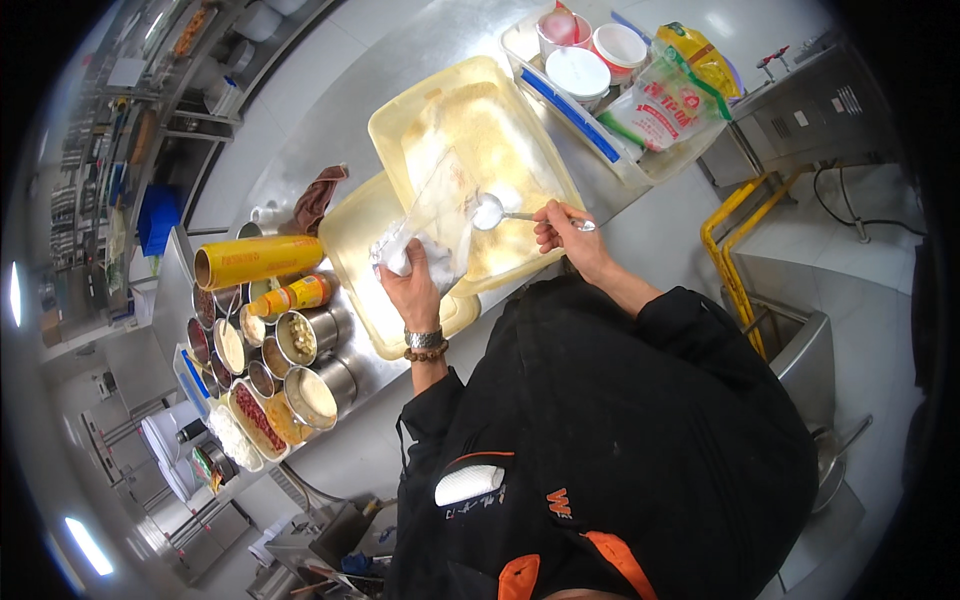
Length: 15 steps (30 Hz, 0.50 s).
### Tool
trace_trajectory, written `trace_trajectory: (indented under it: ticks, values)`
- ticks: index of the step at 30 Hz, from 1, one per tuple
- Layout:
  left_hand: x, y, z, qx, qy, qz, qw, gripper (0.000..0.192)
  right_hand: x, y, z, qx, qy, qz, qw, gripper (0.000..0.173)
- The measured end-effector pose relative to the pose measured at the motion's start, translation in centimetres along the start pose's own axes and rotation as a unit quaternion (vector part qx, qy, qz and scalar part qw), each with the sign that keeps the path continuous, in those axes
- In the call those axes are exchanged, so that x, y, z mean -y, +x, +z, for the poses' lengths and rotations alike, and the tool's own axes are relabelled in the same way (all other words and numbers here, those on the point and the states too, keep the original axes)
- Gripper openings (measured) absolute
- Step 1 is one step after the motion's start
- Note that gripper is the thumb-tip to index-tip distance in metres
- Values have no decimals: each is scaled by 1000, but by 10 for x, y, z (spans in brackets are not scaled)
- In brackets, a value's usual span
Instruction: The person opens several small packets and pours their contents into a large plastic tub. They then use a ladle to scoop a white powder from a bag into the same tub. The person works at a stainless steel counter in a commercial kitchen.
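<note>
My left hand grips a clear plastic bag by its lower end, where white contents bulge around the fingers. Between the fingers of my right hand is the handle of a metal spoon. The spoon's bowl is beside the bag, over a yellowish plastic tub; I cannot tell whether they touch. Tan powder covers much of the tub's bottom, with white patches among it. Partly beneath this tub lies a yellowish plastic lid or shallow tray.
At left stand a yellow roll, a yellow squeeze bottle and several metal pots of ingredients. A brown cloth lies behind them. To the right, a plastic bin holds white tubs and a printed bag.
</note>
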State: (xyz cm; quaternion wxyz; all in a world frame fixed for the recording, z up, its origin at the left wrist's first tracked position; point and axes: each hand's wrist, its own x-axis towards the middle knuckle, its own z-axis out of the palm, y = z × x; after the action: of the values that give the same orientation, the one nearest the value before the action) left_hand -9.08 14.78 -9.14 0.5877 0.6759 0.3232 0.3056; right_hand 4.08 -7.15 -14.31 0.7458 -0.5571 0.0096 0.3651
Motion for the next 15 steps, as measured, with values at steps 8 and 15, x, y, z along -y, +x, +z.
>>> trace_trajectory:
  ticks: [8,15]
  values:
    - [1,6,1,3,-6,-22,1000,21,3,-3,3,1,-7,2,1000,42]
    - [1,9,-4,27,48,9,998,24,1,-2,3,-11,-5,13,1000,42]
